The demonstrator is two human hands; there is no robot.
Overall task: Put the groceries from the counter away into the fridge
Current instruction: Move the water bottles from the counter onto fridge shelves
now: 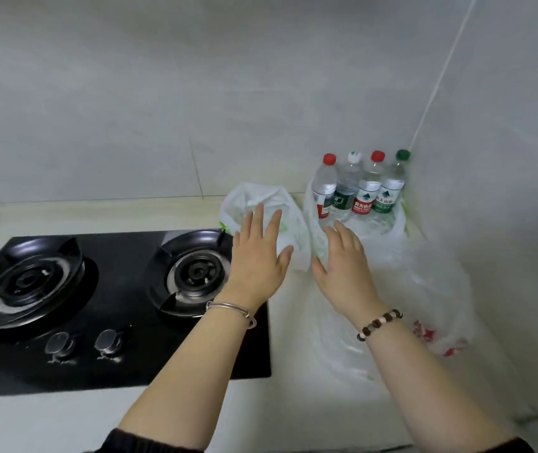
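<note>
Several water bottles (360, 188) with red, white and green caps stand upright in an open white plastic bag (388, 228) in the counter's far right corner. To its left sits a second white bag (254, 197) with green print, its mouth open. A third clear bag (424, 289) with red print lies crumpled nearer me on the right. My left hand (259, 256) hovers flat, fingers straight, over the front of the green-print bag. My right hand (342, 266) is stretched out with straight fingers at the near edge of the bottle bag. Neither hand holds anything.
A black two-burner gas stove (104, 289) with two knobs fills the counter to the left. Pale tiled walls (261, 93) close off the back and the right side. The fridge is out of view.
</note>
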